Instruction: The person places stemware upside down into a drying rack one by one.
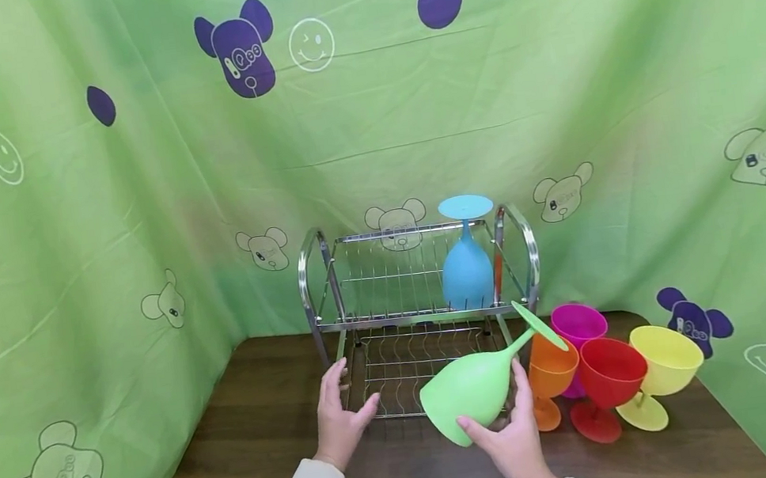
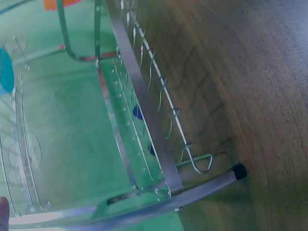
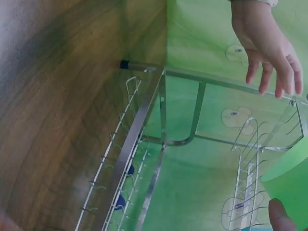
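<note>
Head view: I look down at a two-tier metal rack (image 1: 414,317) on a dark wooden table (image 1: 236,448), printed green fabric (image 1: 370,137) behind.
Right hand (image 1: 512,442): grasping, thumb and fingers pinching the bowl of the green goblet (image 1: 466,392).
Green goblet: tilted in front of the rack, mouth to the lower left, foot to the upper right.
Left hand (image 1: 341,419): released, fingers spread, near the rack's front left side; I cannot tell if it touches the frame.
Blue goblet (image 1: 468,272): upside down on the upper tier, toward the right end.
Right of the rack: I count four upright goblets grouped on the table: orange goblet (image 1: 553,369), magenta goblet (image 1: 578,320), red goblet (image 1: 614,371), yellow goblet (image 1: 670,359).
Left wrist view: I get mostly rack and table, with a fingertip at the edge.
</note>
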Demonstrator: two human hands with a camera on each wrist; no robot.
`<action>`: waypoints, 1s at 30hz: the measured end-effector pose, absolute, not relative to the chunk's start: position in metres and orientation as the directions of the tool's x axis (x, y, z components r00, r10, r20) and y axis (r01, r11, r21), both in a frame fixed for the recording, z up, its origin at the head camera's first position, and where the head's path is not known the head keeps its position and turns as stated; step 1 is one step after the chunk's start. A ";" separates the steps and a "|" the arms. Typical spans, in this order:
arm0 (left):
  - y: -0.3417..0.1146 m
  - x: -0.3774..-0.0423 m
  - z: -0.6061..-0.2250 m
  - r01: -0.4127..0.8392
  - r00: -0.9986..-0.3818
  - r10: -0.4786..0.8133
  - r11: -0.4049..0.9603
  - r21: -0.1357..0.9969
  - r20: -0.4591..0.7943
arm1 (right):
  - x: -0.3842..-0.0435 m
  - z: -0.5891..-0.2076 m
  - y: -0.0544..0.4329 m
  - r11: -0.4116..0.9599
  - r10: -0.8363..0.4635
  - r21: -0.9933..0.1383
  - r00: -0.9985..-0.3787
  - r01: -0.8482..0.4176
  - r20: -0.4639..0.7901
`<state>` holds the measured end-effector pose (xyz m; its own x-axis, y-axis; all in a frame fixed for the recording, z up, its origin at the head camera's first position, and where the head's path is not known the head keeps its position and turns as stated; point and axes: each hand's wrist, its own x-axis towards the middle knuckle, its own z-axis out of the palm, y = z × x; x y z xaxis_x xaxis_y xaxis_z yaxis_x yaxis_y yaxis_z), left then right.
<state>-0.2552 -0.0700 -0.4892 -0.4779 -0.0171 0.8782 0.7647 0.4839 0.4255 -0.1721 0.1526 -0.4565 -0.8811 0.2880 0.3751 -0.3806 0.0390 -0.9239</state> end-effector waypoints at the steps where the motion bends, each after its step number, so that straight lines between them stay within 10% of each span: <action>1: -0.071 -0.256 -0.489 0.744 -0.494 -0.059 0.487 0.457 0.867 | -0.172 -0.456 0.153 0.046 0.289 -0.921 -0.878 -0.387 0.383; 12: -0.082 -0.270 -0.480 0.461 -0.721 -0.443 0.269 0.846 0.533 | -0.173 -0.448 0.157 0.113 0.289 -0.906 -0.859 -0.407 0.422; 30: -0.092 -0.294 -0.465 0.373 -0.878 -0.279 0.108 0.921 0.388 | -0.193 -0.421 0.163 0.090 0.229 -0.899 -0.870 -0.428 0.437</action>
<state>-0.2945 -0.0916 -0.4650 -0.8782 -0.2792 0.3885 0.3733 0.1080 0.9214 -0.1929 0.1626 -0.4209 -0.8700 0.2288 0.4368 -0.4279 0.0898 -0.8993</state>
